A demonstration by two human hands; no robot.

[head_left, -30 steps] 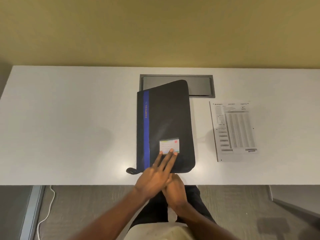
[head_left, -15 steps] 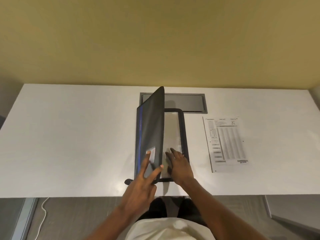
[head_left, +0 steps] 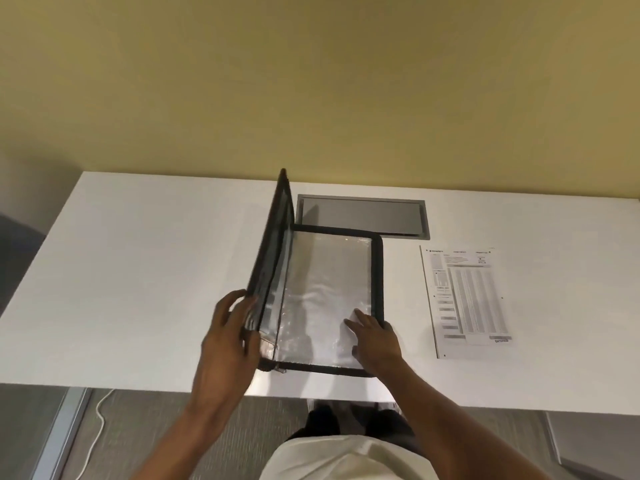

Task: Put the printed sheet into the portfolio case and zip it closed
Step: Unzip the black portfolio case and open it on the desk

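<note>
The portfolio case (head_left: 322, 299) lies unzipped on the white tabletop (head_left: 145, 271), near its front edge and about midway along it. Its black cover (head_left: 268, 251) stands nearly upright along the case's left side, tilted a little leftward, while the lower half lies flat, showing a clear, shiny plastic sleeve (head_left: 325, 289) framed by a black zip border. The left hand (head_left: 225, 344) holds the near end of the raised cover, its grip closed on that edge, with fingertips curled over the outer face and the thumb against the inner side. The right hand (head_left: 375, 337) rests on the near right corner of the flat half, fingers spread and loose, pressing on the sleeve and the border with nothing clasped in it. The printed sheet (head_left: 465, 301) lies flat on the tabletop to the right of the case, apart from it with bare surface between, outside the case and touched by neither hand; its text and table columns are too small to read. A grey recessed panel (head_left: 360, 214) sits in the tabletop just behind the case, with the case's far edge overlapping its front rim. Left of the case and below the tabletop's front edge, a white cable (head_left: 98, 427) runs across the floor.
</note>
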